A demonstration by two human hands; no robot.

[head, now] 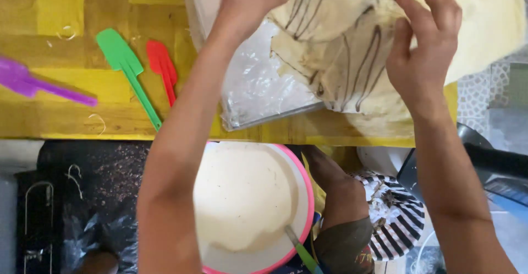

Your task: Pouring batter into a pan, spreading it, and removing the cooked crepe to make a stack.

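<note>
- Crepe (352, 59), thin, pale and streaked with dark brown lines, lies folded over a plastic-covered tray (253, 92) on the yellow wooden table (66, 48), and both hands work on it.
- Right hand (423, 54) has its fingers curled narrowly, pinching a fold of the sheet; too hard a tug there could tear it along the creases.
- Left hand (247, 1) closes around something grey at the top edge, but I cannot tell what it is; an uneven pull between the hands could smear the brown lines.
- Pink-rimmed bowl (258, 202) of pale batter sits just below the forearms; a dropped elbow could tip it.
- Green spatula (129, 70), red spatula (163, 67) and purple spatula (38, 84) lie well apart, out of harm.
</note>
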